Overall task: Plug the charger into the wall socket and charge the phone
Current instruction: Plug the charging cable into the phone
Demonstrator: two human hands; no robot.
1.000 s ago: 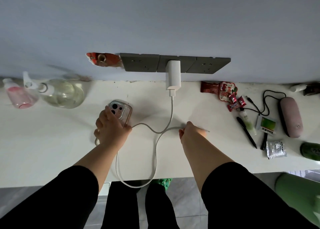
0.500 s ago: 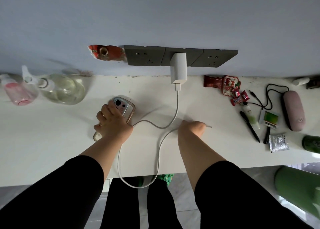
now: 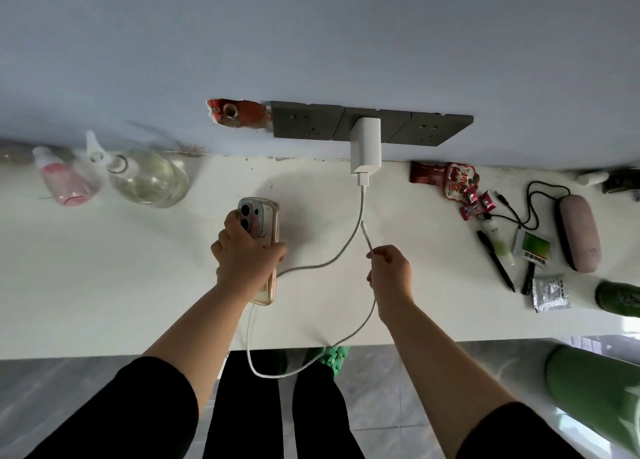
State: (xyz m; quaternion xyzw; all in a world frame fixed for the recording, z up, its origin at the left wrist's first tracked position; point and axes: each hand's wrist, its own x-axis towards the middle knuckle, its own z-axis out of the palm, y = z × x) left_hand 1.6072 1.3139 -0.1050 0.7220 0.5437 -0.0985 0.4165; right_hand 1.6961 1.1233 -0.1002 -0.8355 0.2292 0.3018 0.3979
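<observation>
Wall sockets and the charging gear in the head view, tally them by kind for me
Wall socket plates: 3
White charger plugged into the middle plate: 1
White cable: 1
Phone, in the left hand: 1
Total: 6

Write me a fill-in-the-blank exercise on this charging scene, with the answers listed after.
1. The white charger sits in the ____ of the three wall sockets.
2. The left hand grips the ____.
3. The right hand pinches the loose end of the ____.
4. The phone's ____ side faces up.

Answers: middle; phone; cable; camera
</observation>
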